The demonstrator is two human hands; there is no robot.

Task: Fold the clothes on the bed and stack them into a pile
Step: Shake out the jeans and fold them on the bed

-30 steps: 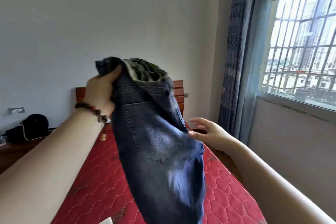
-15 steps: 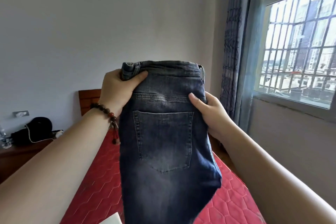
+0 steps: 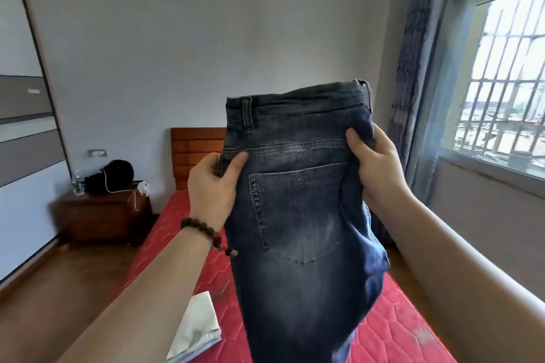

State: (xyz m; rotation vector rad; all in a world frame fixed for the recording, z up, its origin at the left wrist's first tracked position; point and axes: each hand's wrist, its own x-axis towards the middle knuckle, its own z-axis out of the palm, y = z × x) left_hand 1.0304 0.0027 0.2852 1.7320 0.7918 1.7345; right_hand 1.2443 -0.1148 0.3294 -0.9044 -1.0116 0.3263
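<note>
Dark blue jeans (image 3: 298, 215) hang in the air in front of me, waistband up, one back pocket facing me. My left hand (image 3: 213, 188), with a bead bracelet at the wrist, grips the left edge just below the waistband. On the other side my right hand (image 3: 376, 168) grips the right edge, thumb on the front. The legs drop out of view over the red quilted bed (image 3: 392, 330). A folded white cloth (image 3: 197, 330) lies on the bed at lower left.
A wooden headboard (image 3: 194, 153) stands against the far wall. A brown nightstand (image 3: 103, 215) at left carries a black bag, a white cable and a bottle. Curtains (image 3: 413, 97) and a barred window (image 3: 507, 91) line the right side. A wardrobe stands at far left.
The crumpled jeans were turned so the back pocket faces me. My right hand came in and took the right edge; my left hand slid lower on the left edge. The view turned left.
</note>
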